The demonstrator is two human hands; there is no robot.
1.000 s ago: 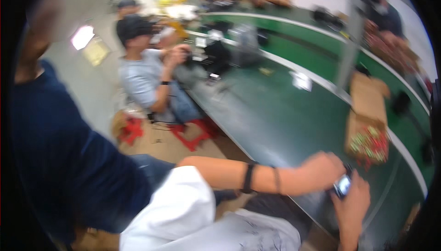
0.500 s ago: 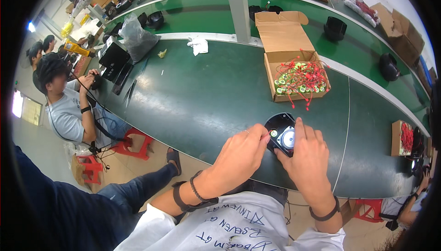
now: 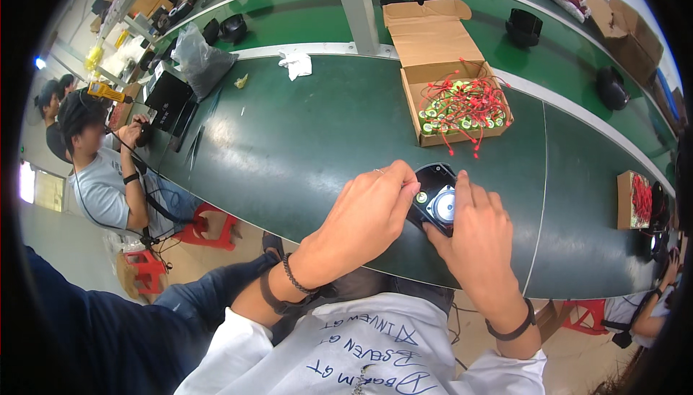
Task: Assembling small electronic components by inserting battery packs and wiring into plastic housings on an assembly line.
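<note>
A rounded black housing (image 3: 437, 171) is tilted up above the green table, with a round silver speaker (image 3: 443, 206) set in it. Left of the speaker, the end of a small green-ringed battery (image 3: 421, 197) shows inside the shell. My right hand (image 3: 476, 240) grips the housing from the right, its thumb at the lower edge and its fingers along the side. At the left rim, my left hand (image 3: 375, 203) is closed in a pinch beside the battery. A thin red wire seems to be between those fingertips, mostly hidden by them.
Beyond my hands stands an open cardboard box (image 3: 465, 139) of green batteries with tangled red wires. A second box (image 3: 633, 200) with red wires sits at the right. Black housings (image 3: 524, 28) rest on the green belt behind a post (image 3: 355, 12). A co-worker (image 3: 108, 178) sits at the left.
The view has shifted slightly, so the box and table sit a little higher and further left. My left hand has moved slightly up along the housing's left rim; my right hand keeps its grip.
</note>
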